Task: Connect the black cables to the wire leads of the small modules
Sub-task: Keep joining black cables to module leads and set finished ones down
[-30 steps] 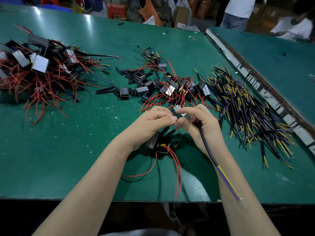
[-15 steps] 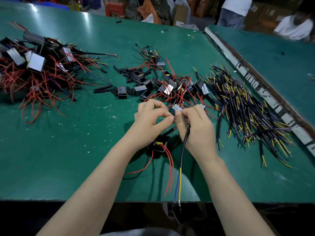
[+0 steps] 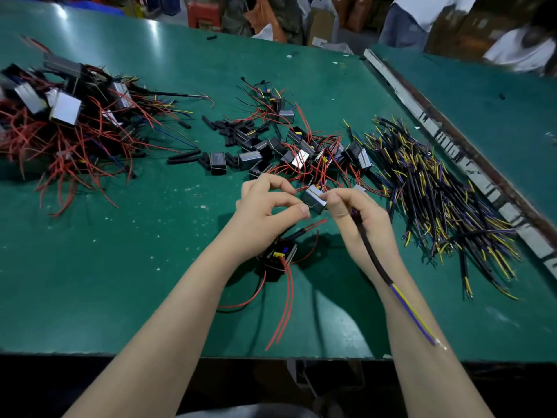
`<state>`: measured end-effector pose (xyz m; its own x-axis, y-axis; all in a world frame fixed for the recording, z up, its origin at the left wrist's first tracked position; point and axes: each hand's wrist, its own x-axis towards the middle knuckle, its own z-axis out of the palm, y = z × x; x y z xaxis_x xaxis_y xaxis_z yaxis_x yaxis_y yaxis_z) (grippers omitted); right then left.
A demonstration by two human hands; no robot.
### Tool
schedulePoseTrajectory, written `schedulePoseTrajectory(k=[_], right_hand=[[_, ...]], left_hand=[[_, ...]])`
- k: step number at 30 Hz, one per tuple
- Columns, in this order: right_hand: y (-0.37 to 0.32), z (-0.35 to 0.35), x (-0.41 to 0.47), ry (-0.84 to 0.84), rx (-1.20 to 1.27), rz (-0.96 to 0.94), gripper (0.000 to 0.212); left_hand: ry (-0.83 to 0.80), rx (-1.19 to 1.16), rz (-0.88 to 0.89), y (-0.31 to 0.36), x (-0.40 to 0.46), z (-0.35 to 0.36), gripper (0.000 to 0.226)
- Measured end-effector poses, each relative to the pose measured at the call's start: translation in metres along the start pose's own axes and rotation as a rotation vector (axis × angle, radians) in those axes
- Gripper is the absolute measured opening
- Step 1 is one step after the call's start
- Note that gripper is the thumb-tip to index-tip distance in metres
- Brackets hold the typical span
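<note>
Right hand grips black cable; left hand pinches something unclear.

The bench is covered in a green, smooth mat with a soft sheen that catches the overhead light in pale patches (a few white specks dot it). The small modules have black plastic bodies with shiny, silvery faces that look like metal or foil. Their wire leads wear glossy red plastic insulation. The black cable in the right hand has a matt black, rubbery-looking jacket, with smooth yellow and purple-blue cores at its end. The short black sleeves look matt, like rubber tubing. The strip along the bench's right edge is worn, scuffed white over dark.
</note>
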<state>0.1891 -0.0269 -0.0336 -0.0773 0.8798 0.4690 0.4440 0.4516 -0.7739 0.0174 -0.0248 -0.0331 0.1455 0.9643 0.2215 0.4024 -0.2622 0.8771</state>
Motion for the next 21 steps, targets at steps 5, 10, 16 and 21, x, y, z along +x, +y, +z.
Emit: schedulePoseTrajectory(k=[5, 10, 16, 21], right_hand=[[-0.0017, 0.002, -0.0009, 0.017, 0.011, -0.154, 0.018], [-0.0025, -0.0023, -0.0009, -0.127, 0.059, -0.127, 0.019], [-0.0046, -0.006, -0.0025, -0.214, 0.077, -0.076, 0.01], [-0.0043, -0.0003, -0.0054, -0.153, 0.018, 0.012, 0.019]], left_hand=[[-0.122, -0.188, -0.061, 0.0025, 0.002, -0.0022, 0.025], [-0.23, -0.368, -0.081, 0.0051, 0.0007, -0.0038, 0.026], [-0.307, -0.405, -0.1, 0.007, -0.0013, -0.0039, 0.017], [-0.256, -0.278, -0.086, 0.0057, 0.0005, -0.0031, 0.021]])
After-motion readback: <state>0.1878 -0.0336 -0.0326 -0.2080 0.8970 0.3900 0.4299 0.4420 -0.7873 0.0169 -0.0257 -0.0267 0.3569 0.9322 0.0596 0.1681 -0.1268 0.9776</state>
